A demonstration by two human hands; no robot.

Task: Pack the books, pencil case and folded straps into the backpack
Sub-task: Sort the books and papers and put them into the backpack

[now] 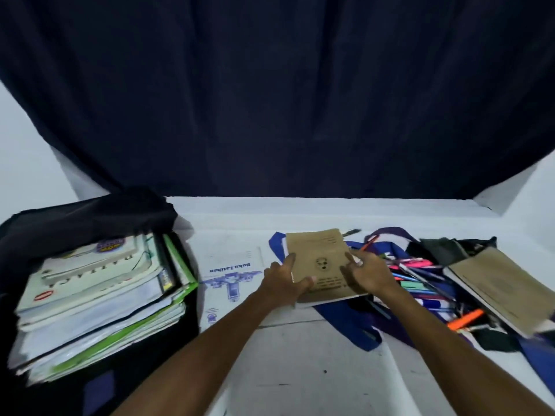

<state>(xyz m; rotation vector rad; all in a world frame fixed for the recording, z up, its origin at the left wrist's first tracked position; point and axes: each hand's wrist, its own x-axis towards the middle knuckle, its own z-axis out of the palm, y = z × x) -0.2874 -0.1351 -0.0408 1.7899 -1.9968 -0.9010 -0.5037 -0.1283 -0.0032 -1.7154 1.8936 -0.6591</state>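
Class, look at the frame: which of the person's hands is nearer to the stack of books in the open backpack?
Left. The left hand grips the brown book's near-left edge, on the side facing the stack of books. The right hand holds the book's far side.

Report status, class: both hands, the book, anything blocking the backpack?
Left hand and right hand grip brown book. Backpack open, book stack inside. White workbook lies between.
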